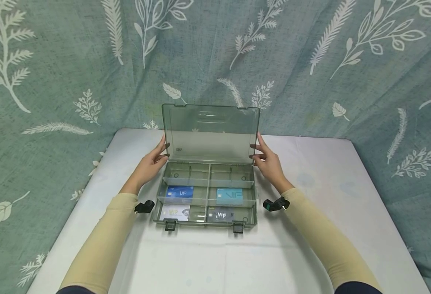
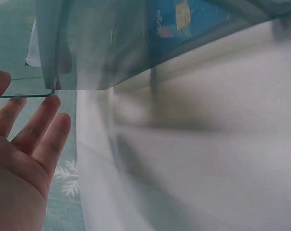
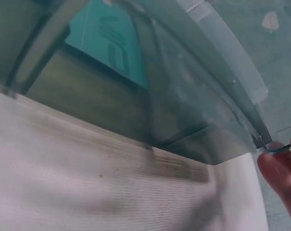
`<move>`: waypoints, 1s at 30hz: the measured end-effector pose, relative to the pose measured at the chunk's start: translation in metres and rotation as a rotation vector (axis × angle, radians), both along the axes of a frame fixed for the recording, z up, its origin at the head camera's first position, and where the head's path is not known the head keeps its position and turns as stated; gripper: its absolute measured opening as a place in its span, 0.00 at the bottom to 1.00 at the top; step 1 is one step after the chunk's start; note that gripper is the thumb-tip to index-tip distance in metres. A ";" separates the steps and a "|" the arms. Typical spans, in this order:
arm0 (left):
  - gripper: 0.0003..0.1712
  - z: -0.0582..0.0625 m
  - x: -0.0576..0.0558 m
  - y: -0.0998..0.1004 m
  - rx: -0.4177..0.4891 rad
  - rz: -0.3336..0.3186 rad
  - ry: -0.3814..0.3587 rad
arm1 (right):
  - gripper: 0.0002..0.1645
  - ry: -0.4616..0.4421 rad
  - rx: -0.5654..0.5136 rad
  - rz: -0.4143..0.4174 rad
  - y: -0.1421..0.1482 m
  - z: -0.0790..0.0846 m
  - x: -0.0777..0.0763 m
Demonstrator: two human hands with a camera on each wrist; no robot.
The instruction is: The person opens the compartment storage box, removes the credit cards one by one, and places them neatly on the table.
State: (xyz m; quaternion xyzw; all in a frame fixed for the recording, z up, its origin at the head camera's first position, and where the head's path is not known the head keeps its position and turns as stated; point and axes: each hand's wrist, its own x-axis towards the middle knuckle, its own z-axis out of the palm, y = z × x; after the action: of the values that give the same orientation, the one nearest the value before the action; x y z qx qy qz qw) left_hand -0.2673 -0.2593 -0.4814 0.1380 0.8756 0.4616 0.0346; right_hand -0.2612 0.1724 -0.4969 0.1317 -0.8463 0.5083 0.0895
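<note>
A clear grey-green plastic organizer box [image 1: 200, 192] stands in front of me, its lid [image 1: 212, 147] raised upright at the back. My left hand [image 1: 148, 167] pinches the lid's left edge between thumb and fingers, and my right hand [image 1: 271, 165] does the same on the right edge. Four compartments each hold a card: a blue VIP card [image 1: 180, 191] and a light blue card [image 1: 229, 196] in the middle row, a white card [image 1: 175, 212] and a dark grey card [image 1: 221, 214] in front. The left wrist view shows the thumb and fingers at the lid edge [image 2: 27, 96].
Two dark latches [image 1: 170, 224] hang at the box's front edge. Under the box lies a white table cover [image 1: 311, 179]. A green leaf-patterned cloth [image 1: 208, 53] rises behind and along both sides. Dark wrist cameras [image 1: 147, 206] sit at both wrists, near the box's sides.
</note>
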 end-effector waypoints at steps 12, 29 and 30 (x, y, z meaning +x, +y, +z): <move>0.44 -0.011 0.007 -0.002 -0.019 -0.032 -0.133 | 0.51 -0.106 -0.030 0.053 0.002 -0.006 0.001; 0.47 -0.018 0.008 0.000 -0.038 -0.050 -0.192 | 0.40 -0.132 0.071 0.066 0.001 -0.011 0.006; 0.47 -0.018 0.008 0.001 -0.053 -0.044 -0.198 | 0.39 -0.134 0.081 0.065 0.002 -0.011 0.007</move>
State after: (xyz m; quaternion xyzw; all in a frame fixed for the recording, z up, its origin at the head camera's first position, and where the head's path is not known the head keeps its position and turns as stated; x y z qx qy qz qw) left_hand -0.2591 -0.2583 -0.4997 0.1099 0.8765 0.4488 0.1347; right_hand -0.2541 0.1740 -0.5079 0.1282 -0.8655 0.4841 0.0108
